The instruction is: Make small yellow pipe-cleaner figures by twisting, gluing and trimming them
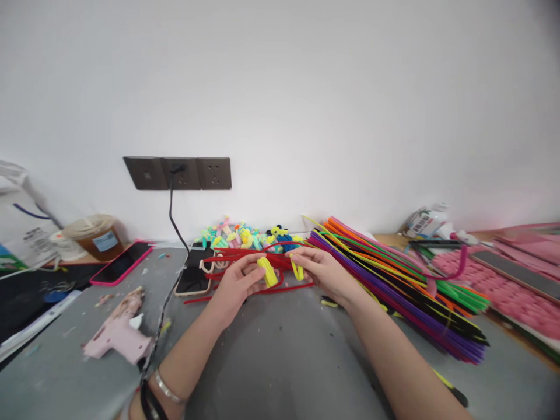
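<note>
My left hand pinches a compact yellow bundle of folded pipe cleaner between thumb and fingers. Close by on the right, my right hand grips a yellow pipe cleaner loop, bent into a narrow oval. A small gap separates the two yellow pieces. Red pipe cleaners lie on the table just behind and beneath both hands. Beyond them is a heap of small pastel pieces, with a dark blue and yellow piece at its right.
A thick bundle of coloured pipe cleaners stretches across the right. On the left lie a pink glue gun, a black cable, a pink-edged phone and a lidded drink cup. Another phone rests behind my left hand.
</note>
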`<action>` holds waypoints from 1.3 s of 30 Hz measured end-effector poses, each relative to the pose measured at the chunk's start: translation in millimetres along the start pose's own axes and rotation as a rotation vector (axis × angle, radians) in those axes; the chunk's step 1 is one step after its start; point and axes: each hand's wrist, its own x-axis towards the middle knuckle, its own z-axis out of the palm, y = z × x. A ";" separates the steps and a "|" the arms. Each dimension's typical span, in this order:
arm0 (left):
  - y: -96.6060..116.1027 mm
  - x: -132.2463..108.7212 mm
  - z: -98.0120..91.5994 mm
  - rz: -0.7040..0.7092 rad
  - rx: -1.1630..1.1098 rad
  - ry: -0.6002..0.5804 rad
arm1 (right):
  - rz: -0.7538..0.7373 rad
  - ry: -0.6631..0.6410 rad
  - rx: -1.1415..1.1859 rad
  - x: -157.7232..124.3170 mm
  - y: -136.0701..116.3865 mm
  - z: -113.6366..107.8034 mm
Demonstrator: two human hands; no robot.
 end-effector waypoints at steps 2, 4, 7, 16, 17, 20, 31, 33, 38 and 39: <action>-0.2 -1.3 -1.8 -0.027 0.090 -0.083 | -0.005 0.005 -0.001 0.2 1.1 -1.5; -1.1 -1.9 -3.2 -0.051 0.217 -0.174 | -0.003 0.010 0.000 0.7 1.9 -2.9; -3.4 -1.6 -4.3 -0.068 0.395 -0.284 | -0.004 0.011 -0.003 1.6 2.8 -4.3; -7.0 -2.7 -8.7 0.045 0.797 -0.400 | -0.013 0.015 -0.003 1.9 2.8 -3.3; -6.9 -2.3 -10.3 0.082 0.861 -0.386 | -0.016 0.012 -0.009 1.7 2.6 -3.2; -6.3 -0.7 -14.1 0.151 0.994 -0.370 | -0.023 -0.008 -0.023 1.4 2.3 -3.2; -8.3 -0.7 -20.0 0.114 1.001 -0.404 | 0.003 -0.004 -0.066 1.8 3.6 -2.9; -8.2 -0.4 -21.5 0.118 1.004 -0.417 | 0.003 -0.011 -0.064 1.8 4.1 -3.4; -0.2 -2.7 -19.2 0.113 1.022 -0.411 | -0.008 -0.016 -0.066 2.5 5.9 -4.2; 1.8 -3.1 -17.9 0.122 1.018 -0.378 | -0.009 -0.018 -0.070 2.5 6.1 -3.7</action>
